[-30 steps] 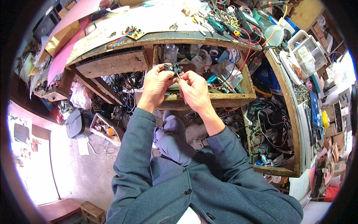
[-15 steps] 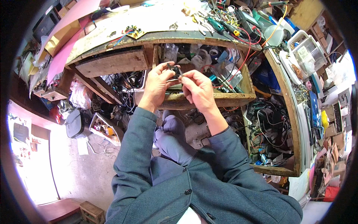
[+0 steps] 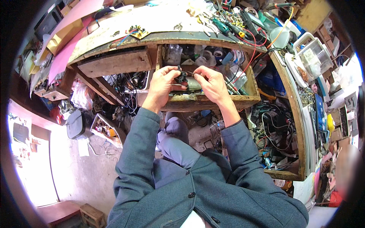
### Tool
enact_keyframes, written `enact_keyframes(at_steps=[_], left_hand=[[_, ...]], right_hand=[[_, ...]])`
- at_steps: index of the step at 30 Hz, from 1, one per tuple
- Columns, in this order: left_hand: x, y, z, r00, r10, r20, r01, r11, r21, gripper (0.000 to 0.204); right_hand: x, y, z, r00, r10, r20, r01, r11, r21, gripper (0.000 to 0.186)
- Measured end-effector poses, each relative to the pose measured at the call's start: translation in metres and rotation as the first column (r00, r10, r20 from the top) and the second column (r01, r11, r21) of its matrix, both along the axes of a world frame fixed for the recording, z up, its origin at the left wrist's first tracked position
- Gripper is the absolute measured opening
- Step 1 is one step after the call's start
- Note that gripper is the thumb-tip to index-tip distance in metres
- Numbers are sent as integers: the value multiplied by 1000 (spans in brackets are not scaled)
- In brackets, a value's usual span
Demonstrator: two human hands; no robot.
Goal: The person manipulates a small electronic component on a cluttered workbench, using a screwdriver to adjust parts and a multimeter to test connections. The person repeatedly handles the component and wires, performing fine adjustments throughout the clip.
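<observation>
Above the open wooden drawer [image 3: 205, 98], my left hand [image 3: 161, 85] grips a small black part [image 3: 181, 76] with irregular prongs between thumb and fingers. My right hand [image 3: 213, 85], a short gap to the right of it, pinches a thin object [image 3: 192, 73], too small to make out clearly. Below the hands, the drawer holds bags, rolls, tools and other mixed items.
A worktop [image 3: 152, 19] carries pliers [image 3: 209, 26], screwdrivers and wires. Plastic containers [image 3: 311, 55] sit at the right, above a compartment of tangled cables [image 3: 275, 133]. A box of odds and ends [image 3: 106, 131] stands on the floor at left. A blurred pale shape [image 3: 348, 171] shows at far right.
My right hand has moved right, away from the black part, still pinching the thin object. My left hand stays nearly in place. A blurred shape has appeared at the far right.
</observation>
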State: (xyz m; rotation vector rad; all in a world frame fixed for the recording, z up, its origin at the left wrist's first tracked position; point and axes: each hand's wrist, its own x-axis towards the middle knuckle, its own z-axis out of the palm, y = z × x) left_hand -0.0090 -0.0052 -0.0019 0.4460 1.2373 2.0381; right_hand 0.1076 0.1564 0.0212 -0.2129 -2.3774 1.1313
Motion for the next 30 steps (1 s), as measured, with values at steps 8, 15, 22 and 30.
enact_keyframes(at_steps=[8,15,22,30], left_hand=[[-2,0,-1,1000,-2,13,2,1000,-26,17],[0,0,3,1000,-3,24,3,1000,-24,16],[3,2,4,999,7,-40,-10,997,-79,16],[0,1,3,999,-37,-8,37,996,-75,15]], right_hand=[[1,-3,0,1000,-27,-15,29,980,198,16],[3,-10,9,997,-74,-7,74,987,143,15],[0,-2,8,999,-12,-50,31,917,398,13],[-6,6,31,996,80,32,-82,783,616,14]])
